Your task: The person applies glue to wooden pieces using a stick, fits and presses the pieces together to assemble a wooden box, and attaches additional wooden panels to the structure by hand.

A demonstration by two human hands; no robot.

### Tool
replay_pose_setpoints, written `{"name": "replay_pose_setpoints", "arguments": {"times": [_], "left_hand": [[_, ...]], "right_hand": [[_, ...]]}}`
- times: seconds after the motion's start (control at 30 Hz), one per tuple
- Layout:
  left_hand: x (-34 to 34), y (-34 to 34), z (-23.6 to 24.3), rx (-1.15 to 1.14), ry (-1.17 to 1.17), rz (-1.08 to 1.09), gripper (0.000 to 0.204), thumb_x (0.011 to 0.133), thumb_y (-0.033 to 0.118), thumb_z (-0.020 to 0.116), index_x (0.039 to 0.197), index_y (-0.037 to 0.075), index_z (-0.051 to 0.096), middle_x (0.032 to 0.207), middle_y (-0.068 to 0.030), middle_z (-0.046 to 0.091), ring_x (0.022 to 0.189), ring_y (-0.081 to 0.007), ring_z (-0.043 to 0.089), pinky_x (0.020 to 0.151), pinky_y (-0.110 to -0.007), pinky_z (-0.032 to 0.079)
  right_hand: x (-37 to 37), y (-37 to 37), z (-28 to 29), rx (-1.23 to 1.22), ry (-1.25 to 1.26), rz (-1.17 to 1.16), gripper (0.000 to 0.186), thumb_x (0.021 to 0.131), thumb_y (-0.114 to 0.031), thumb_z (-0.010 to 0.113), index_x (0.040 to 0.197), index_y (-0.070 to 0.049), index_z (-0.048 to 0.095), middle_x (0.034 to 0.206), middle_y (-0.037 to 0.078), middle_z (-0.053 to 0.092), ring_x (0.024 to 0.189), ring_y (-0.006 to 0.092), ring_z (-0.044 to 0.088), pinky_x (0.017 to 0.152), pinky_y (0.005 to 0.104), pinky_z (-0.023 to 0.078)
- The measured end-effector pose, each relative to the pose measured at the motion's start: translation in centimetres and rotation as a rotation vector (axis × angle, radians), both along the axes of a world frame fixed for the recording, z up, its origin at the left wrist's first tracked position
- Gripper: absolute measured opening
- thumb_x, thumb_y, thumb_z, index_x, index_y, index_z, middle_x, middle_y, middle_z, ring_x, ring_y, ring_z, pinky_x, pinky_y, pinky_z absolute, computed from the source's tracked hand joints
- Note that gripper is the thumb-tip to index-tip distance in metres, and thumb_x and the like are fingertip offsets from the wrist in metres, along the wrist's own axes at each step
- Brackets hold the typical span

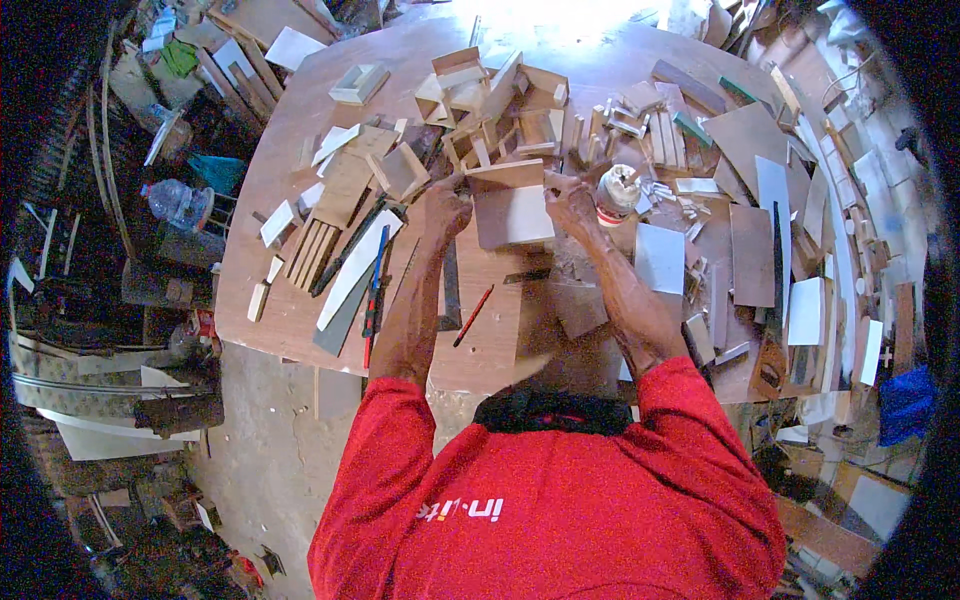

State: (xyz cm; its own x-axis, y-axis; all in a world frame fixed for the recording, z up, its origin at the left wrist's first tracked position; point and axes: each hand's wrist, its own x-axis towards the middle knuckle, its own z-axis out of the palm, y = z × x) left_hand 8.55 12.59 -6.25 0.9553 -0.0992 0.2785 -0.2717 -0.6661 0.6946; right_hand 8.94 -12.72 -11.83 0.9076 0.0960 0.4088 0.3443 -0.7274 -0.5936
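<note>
Between my two hands is a small wooden assembly [520, 222]: a light-faced flat panel with a brown strip standing along its far edge. My left hand [447, 205] is closed at the strip's left end. At the opposite end, my right hand [570, 203] pinches the strip's corner. A red pencil-like stick [473, 316] and a dark metal square [450, 285] lie on the table nearer to me. Just right of my right hand stands a white tub [617, 195] with a red band and pale stuff around its rim.
Several small open wooden boxes [460, 95] are heaped beyond my hands on the worktable [480, 355]. Wood strips [313, 252], a hand saw [352, 275] and a blue-red tool [377, 295] lie at left. Boards [752, 255] and offcuts crowd the right. A plastic bottle [180, 203] sits off the table's left side.
</note>
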Motion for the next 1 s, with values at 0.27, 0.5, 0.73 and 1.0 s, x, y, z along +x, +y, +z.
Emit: {"name": "replay_pose_setpoints", "arguments": {"times": [0.27, 0.5, 0.73, 1.0], "left_hand": [[-0.4, -0.4, 0.6, -0.083, -0.07, 0.009, 0.03, 0.074, 0.007, 0.053, 0.098, 0.008, 0.071, 0.092, -0.013, 0.07, 0.089, -0.029, 0.066, 0.083, -0.037, 0.051], [-0.7, -0.1, 0.5, 0.025, 0.037, 0.025, 0.048, 0.074, 0.008, 0.062, 0.121, 0.005, 0.057, 0.108, -0.015, 0.066, 0.097, -0.0251, 0.065, 0.087, -0.035, 0.05], [1.1, 0.4, -2.4, -0.159, 0.003, -0.004, 0.056, 0.069, 0.009, 0.06, 0.123, -0.001, 0.051, 0.113, -0.0206, 0.063, 0.103, -0.0341, 0.062, 0.088, -0.04, 0.05], [1.5, -0.5, 3.5, 0.245, -0.203, -0.14, 0.075, 0.069, 0.013, 0.075, 0.134, 0.002, 0.038, 0.127, -0.0193, 0.052, 0.116, -0.0342, 0.051, 0.1, -0.041, 0.04]], "right_hand": [[-0.1, 0.2, 0.1, -0.151, 0.009, -0.028, 0.031, 0.079, -0.016, 0.056, 0.106, -0.003, 0.063, 0.088, 0.021, 0.066, 0.073, 0.0355, 0.064, 0.065, 0.0449, 0.049], [-1.8, 0.4, 2.7, 0.115, 0.147, -0.058, 0.044, 0.077, -0.011, 0.055, 0.12, -0.003, 0.059, 0.112, 0.022, 0.063, 0.098, 0.0323, 0.064, 0.086, 0.0394, 0.05], [-3.4, -0.5, 2.2, 0.142, 0.209, -0.095, 0.041, 0.078, -0.013, 0.059, 0.116, 0.002, 0.06, 0.114, 0.02, 0.063, 0.104, 0.0308, 0.061, 0.091, 0.037, 0.048], [-12.3, -2.5, 5.2, 0.395, 0.11, -0.108, 0.033, 0.086, -0.02, 0.057, 0.114, -0.005, 0.062, 0.096, 0.021, 0.067, 0.089, 0.0309, 0.066, 0.078, 0.0392, 0.052]]}}
